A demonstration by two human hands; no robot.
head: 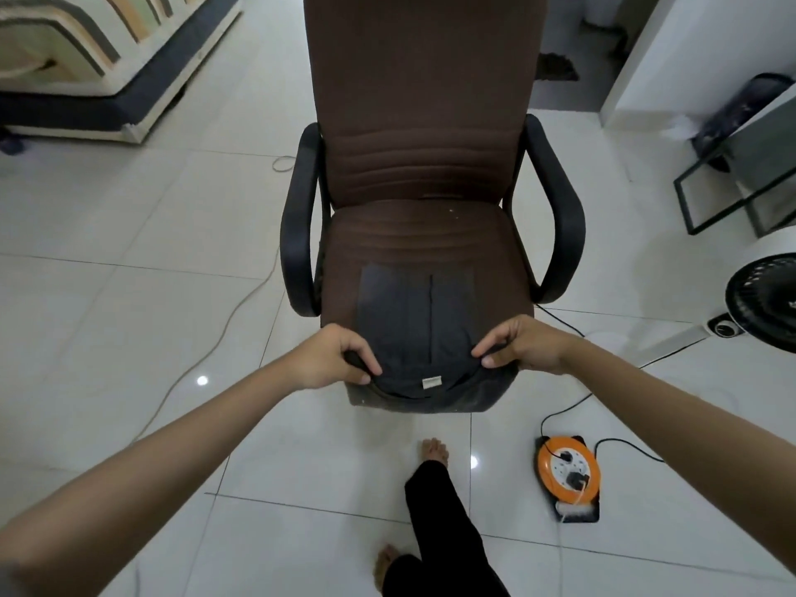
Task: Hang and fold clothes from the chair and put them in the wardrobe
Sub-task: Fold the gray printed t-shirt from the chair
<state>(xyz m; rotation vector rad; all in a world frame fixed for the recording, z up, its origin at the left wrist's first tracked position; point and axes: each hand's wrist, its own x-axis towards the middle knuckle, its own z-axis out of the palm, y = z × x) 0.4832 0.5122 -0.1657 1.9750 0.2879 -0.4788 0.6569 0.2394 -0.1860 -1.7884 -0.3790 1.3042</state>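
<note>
A dark grey garment (413,321) lies folded flat on the front half of the brown office chair's seat (422,234). Its collar, with a small white label, faces me at the seat's front edge. My left hand (336,357) pinches the garment's near left corner. My right hand (514,344) pinches the near right corner. Both hands rest at the front edge of the seat. The wardrobe is not in view.
An orange cable reel (567,467) with plugged cords lies on the white tile floor to the right of my feet. A white fan (762,299) and a black-framed glass table (741,174) stand at the right. A bed (94,58) fills the far left. A thin cable runs across the left floor.
</note>
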